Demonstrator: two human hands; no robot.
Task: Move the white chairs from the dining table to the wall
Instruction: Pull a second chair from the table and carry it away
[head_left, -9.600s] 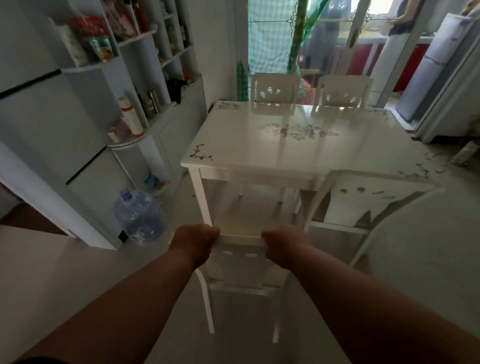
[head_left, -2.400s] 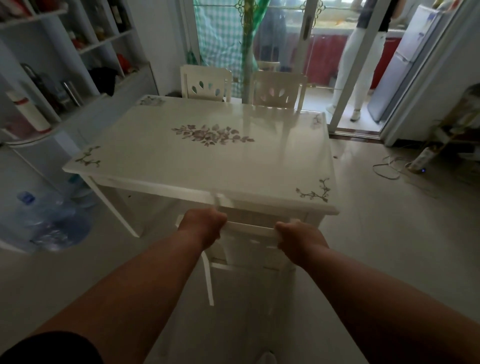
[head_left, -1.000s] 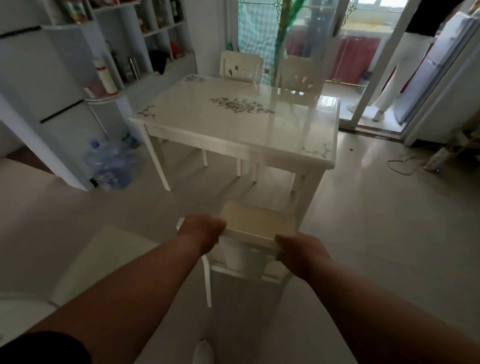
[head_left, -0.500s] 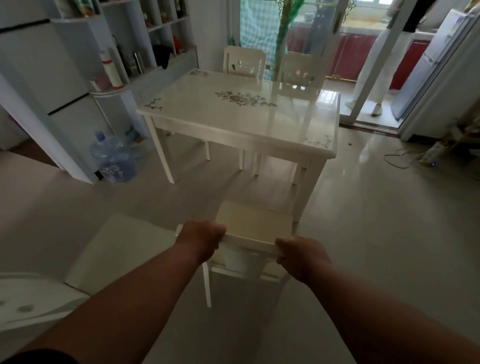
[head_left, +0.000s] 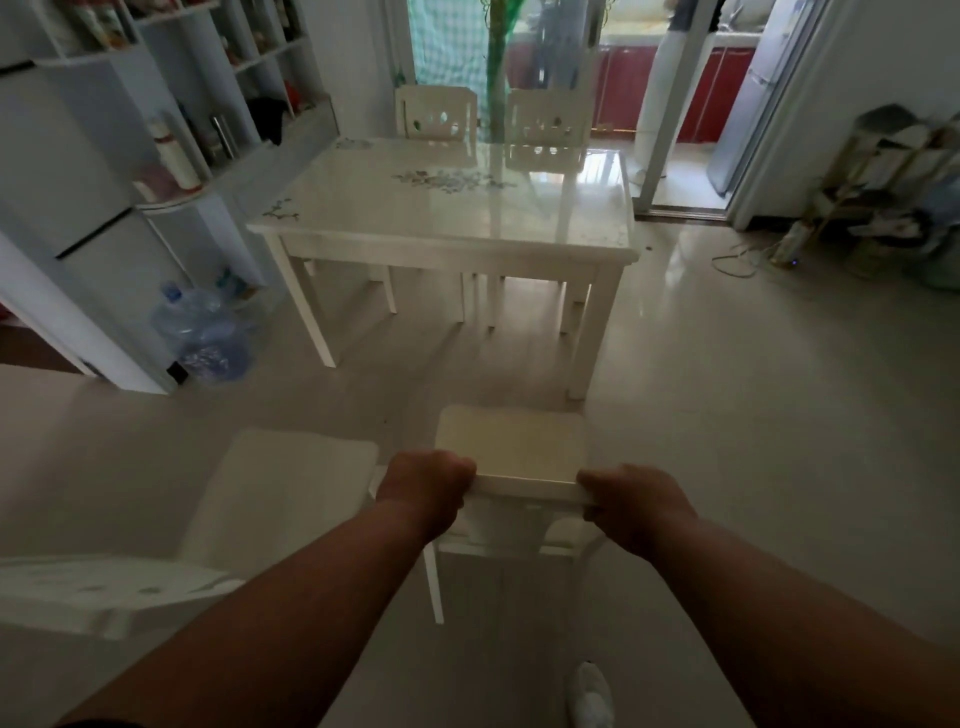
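Both my hands grip the top rail of a white chair (head_left: 511, 441) that stands on the floor a short way in front of the white dining table (head_left: 452, 208). My left hand (head_left: 423, 486) holds the rail's left end, my right hand (head_left: 631, 501) its right end. Beside it on the left stands another white chair (head_left: 280, 493), its backrest at the lower left edge. Two more white chairs, one (head_left: 435, 113) on the left and one (head_left: 548, 122) on the right, stay tucked at the table's far side.
White shelving (head_left: 171, 130) lines the left wall, with a blue water jug (head_left: 205, 338) on the floor by it. A glass door frame (head_left: 670, 104) opens to a kitchen behind. A cluttered rack (head_left: 883, 197) and a cable (head_left: 737, 260) lie at the right. My shoe (head_left: 589, 696) shows below.
I have pulled the chair backward, away from the table; the gap between them has grown and the second moved chair has come further into view on my left.
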